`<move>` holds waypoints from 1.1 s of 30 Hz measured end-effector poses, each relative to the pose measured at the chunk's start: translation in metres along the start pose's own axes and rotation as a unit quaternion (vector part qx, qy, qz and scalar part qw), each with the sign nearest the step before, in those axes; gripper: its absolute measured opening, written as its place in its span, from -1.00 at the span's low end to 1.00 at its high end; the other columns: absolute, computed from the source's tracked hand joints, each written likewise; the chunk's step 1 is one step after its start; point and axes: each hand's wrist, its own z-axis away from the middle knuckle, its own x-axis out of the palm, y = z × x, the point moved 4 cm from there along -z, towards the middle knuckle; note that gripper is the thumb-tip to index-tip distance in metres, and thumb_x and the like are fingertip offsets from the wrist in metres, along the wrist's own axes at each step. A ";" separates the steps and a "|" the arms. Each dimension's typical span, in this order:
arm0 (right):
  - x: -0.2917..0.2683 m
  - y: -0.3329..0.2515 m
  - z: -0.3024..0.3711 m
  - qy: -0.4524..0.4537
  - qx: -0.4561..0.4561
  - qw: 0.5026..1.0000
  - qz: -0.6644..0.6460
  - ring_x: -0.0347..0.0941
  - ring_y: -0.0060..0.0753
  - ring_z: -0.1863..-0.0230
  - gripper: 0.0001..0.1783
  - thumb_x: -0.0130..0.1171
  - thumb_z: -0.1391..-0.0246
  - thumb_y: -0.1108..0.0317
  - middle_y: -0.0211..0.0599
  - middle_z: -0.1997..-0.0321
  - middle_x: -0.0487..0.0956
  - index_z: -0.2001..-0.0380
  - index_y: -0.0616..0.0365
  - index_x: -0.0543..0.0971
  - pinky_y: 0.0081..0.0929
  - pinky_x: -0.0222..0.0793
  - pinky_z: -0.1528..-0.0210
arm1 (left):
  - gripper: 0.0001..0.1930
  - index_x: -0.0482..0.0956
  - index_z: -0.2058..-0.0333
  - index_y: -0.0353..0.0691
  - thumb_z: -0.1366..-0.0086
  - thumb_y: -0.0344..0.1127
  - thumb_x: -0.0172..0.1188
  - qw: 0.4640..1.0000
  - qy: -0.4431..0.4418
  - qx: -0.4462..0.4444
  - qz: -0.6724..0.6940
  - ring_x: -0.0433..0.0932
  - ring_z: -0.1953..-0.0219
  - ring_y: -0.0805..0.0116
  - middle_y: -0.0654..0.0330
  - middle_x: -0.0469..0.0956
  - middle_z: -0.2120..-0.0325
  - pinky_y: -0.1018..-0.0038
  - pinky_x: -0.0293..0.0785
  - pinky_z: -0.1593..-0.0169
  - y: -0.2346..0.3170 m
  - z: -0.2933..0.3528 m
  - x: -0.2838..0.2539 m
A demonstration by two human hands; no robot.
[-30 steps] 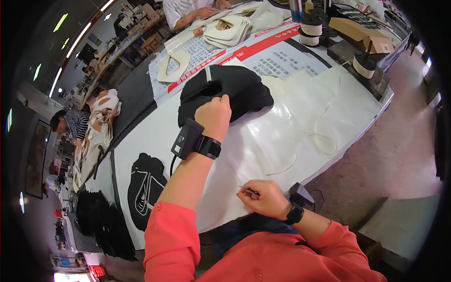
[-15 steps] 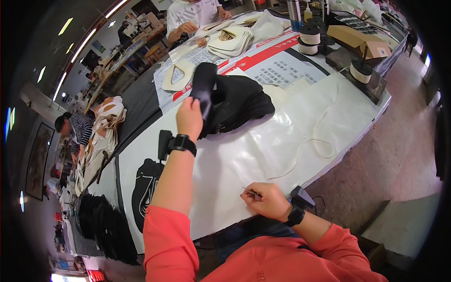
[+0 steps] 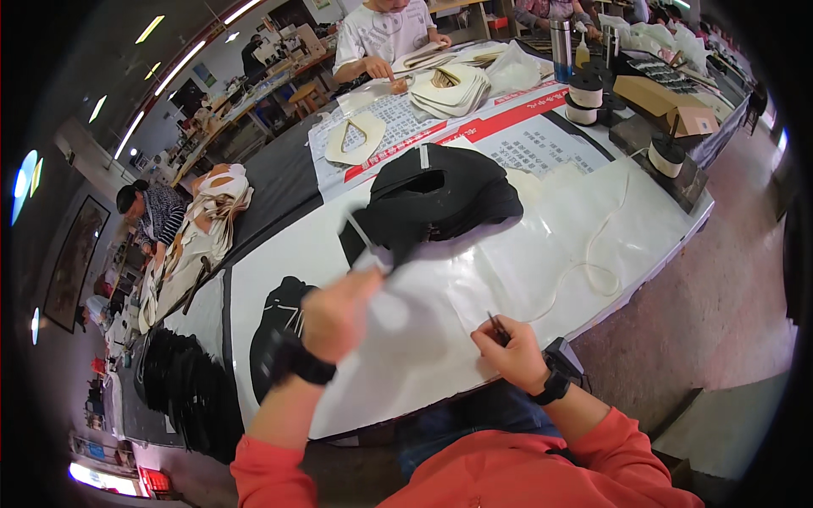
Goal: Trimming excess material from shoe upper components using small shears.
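My left hand (image 3: 337, 315), smeared by motion, is closed on the near end of a black cut piece (image 3: 389, 227) with a pale strip along it. The piece overlaps the near left side of a stack of black cut pieces (image 3: 474, 193), each with a curved outline. To the right, my right hand (image 3: 517, 354) is closed around a small dark pointed tool (image 3: 500, 330), its thin tip sticking out past the fingers; the exact kind is not clear. Beside my left wrist lie black pieces with white lines (image 3: 279, 317) on the white-covered table (image 3: 406, 356).
A loose white cord (image 3: 584, 271) curls on the right of the table. Thread spools (image 3: 667, 157), an open cardboard box (image 3: 665, 106) and cream cut pieces (image 3: 449, 91) stand farther back. Another person (image 3: 385, 38) works across the table. Black strips (image 3: 186, 385) hang at the left edge.
My left hand has come nearer, drawing a black piece toward me from the stack. My right hand still grips the small tool. The view has shifted slightly.
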 end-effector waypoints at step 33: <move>-0.028 -0.057 -0.023 -0.166 -0.128 0.948 0.239 0.58 -0.26 0.25 -0.74 0.24 -0.08 0.46 -0.18 0.31 0.60 0.16 0.24 0.46 -0.39 0.47 0.16 | -0.58 0.51 -0.07 -0.18 -0.21 -0.35 0.25 0.945 -0.062 -0.234 0.222 0.43 -0.17 0.04 0.12 0.48 -0.14 0.04 0.16 -0.31 0.121 0.076 0.026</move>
